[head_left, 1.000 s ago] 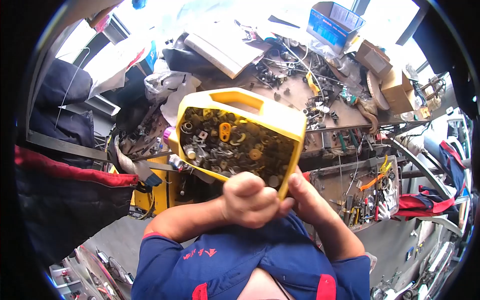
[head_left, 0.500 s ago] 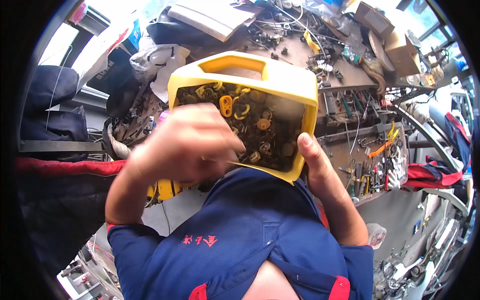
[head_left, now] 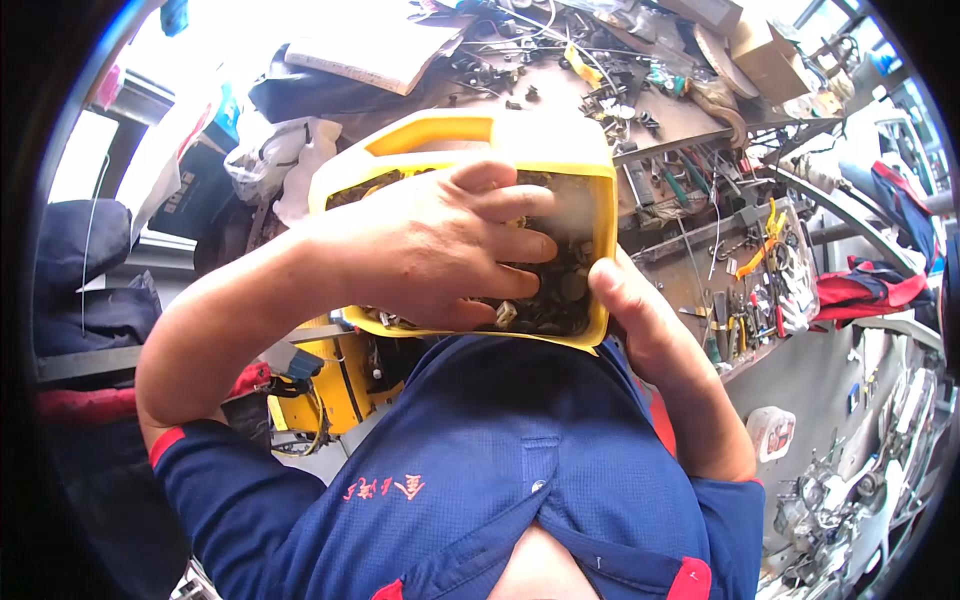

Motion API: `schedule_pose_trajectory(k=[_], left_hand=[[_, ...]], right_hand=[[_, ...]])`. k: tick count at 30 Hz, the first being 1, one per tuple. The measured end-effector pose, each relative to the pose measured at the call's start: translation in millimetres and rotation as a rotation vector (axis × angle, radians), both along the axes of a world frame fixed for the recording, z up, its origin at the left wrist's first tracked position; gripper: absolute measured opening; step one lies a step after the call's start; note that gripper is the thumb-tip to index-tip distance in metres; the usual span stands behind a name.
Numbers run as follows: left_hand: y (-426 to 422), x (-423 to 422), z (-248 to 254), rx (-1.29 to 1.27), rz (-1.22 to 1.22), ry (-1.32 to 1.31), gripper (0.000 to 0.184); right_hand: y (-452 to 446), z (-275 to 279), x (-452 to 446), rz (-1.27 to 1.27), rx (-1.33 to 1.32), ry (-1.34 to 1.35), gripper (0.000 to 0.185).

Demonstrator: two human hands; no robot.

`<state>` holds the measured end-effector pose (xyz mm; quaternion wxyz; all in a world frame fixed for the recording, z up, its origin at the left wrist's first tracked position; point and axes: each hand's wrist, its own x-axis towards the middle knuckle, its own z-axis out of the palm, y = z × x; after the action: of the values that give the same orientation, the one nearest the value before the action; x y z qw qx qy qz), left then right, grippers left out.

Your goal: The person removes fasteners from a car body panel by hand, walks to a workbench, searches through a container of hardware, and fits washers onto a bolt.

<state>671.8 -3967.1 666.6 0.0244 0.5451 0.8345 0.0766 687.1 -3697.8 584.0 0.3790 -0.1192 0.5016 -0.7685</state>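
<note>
A yellow jug-like container (head_left: 340, 190) with a cut-open side and a handle at its back is held in front of my chest. Dark small parts (head_left: 570, 285) fill it, with a few pale pieces among them. My left hand (head_left: 450, 245) reaches over its left side, back of the hand up, fingers spread over the parts; the fingertips are among them and nothing is visibly held. My right hand (head_left: 630, 305) grips the container's right lower edge, thumb on the rim and the other fingers mostly hidden behind.
Behind the container is a workbench (head_left: 560, 90) with scattered dark parts, a white flat package (head_left: 375, 50) and cardboard boxes. To the right stands a tool tray (head_left: 690, 270) with pliers and screwdrivers. A yellow case (head_left: 335, 375) is at the lower left.
My left hand went from a closed shape below the container, up across it, and is now spread over the parts inside. My right hand still holds the right edge.
</note>
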Motion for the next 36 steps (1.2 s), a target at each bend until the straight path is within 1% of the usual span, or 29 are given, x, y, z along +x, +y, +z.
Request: schedule_pose_trajectory(k=[1, 4, 5, 8, 9, 10, 12, 13, 15, 17, 20, 21, 25, 26, 28, 31, 34, 35, 36], left_hand=[[-1, -2, 3, -0.051, -0.024, 0.011, 0.036], [-13, -11, 3, -0.085, -0.101, 0.082, 0.039], [-18, -13, 0, -0.058, -0.124, 0.145, 0.033], [-38, -15, 5, -0.170, -0.117, 0.210, 0.023], [-44, -15, 13, -0.221, -0.117, 0.301, 0.012], [-53, -17, 14, -0.191, -0.098, 0.373, 0.012], [-70, -20, 23, -0.236, -0.101, 0.421, 0.020], [-75, -19, 30, -0.264, -0.099, 0.404, 0.022], [-80, -10, 23, -0.137, 0.112, 0.356, 0.026], [-88, -15, 30, -0.121, -0.033, 0.392, 0.033], [-75, -5, 39, -0.072, 0.048, 0.214, 0.031], [-70, -3, 42, -0.052, 0.060, 0.166, 0.025], [-51, -1, 31, 0.015, -0.049, 0.222, 0.025], [-48, -1, 30, 0.000, -0.082, 0.203, 0.025], [-40, -4, 21, 0.050, -0.107, 0.146, 0.026], [-24, -9, 12, 0.075, -0.185, 0.139, 0.025], [-8, -15, 9, -0.014, -0.245, 0.133, 0.030], [-5, -15, 7, -0.102, -0.237, 0.129, 0.044], [0, -13, -2, -0.085, -0.190, 0.088, 0.044]], right_hand=[[1, 5, 2, -0.010, 0.029, 0.035, 0.098], [0, 12, 2, -0.007, 0.029, 0.033, 0.104], [0, 19, 4, -0.020, 0.031, -0.004, 0.106], [-1, 5, 10, -0.072, -0.008, 0.003, 0.108], [-1, 8, 10, -0.081, -0.002, 0.015, 0.108], [-1, 14, 11, -0.088, 0.004, 0.025, 0.109], [-2, 17, 15, -0.103, 0.002, 0.051, 0.109], [-3, 16, 16, -0.113, -0.008, 0.069, 0.110], [-7, 21, 18, -0.125, -0.019, 0.087, 0.108], [-6, 20, 19, -0.121, -0.009, 0.069, 0.107], [-6, 12, 22, -0.127, -0.010, 0.056, 0.103], [-6, 10, 23, -0.131, 0.001, 0.058, 0.102], [-8, 11, 28, -0.167, 0.032, 0.075, 0.098], [-9, 11, 28, -0.175, 0.013, 0.086, 0.097], [-12, 9, 30, -0.189, -0.024, 0.103, 0.096], [-12, 9, 31, -0.201, -0.027, 0.110, 0.096], [-15, 11, 34, -0.228, -0.045, 0.089, 0.094], [-15, 10, 35, -0.239, -0.027, 0.111, 0.094], [-15, 6, 34, -0.249, -0.008, 0.133, 0.093]])
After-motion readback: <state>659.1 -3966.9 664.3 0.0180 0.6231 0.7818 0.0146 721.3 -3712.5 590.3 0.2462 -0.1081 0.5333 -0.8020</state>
